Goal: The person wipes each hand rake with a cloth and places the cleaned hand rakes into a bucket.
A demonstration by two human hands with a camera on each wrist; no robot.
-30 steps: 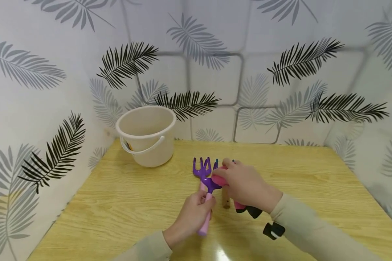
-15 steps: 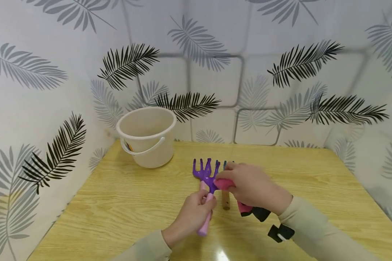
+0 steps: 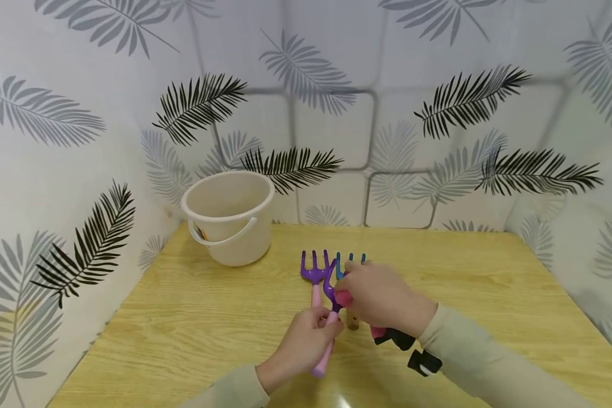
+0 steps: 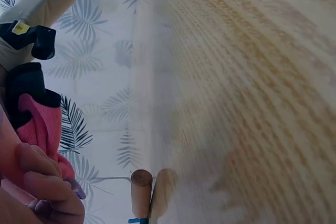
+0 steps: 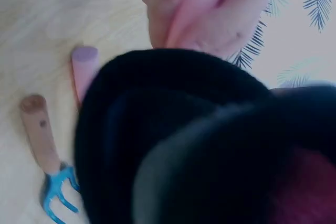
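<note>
My left hand [image 3: 298, 343] grips the pink handle of a purple hand rake [image 3: 328, 357], its tines tilted upward. Against the rake's head, my right hand [image 3: 387, 299] holds a bunched pink cloth [image 3: 343, 298] with black, cuff-like ends, which hides part of the tines. In the right wrist view, a black cuff [image 5: 168, 150] fills much of the picture. Just beyond lies a second purple rake [image 3: 314, 275] with a pink handle. A blue rake [image 3: 339, 266] with a wooden handle [image 5: 42, 135] lies to its right, partly behind my right hand.
A cream bucket [image 3: 250, 243] with a white handle stands at the table's back left, near the wall. The wood-grain table [image 3: 209, 328] meets leaf-patterned walls [image 3: 331, 130] at the back and sides.
The held rake has turned, its head now seen more edge-on and apart from the second purple rake. My right hand moved slightly right, then back left with the pink cloth.
</note>
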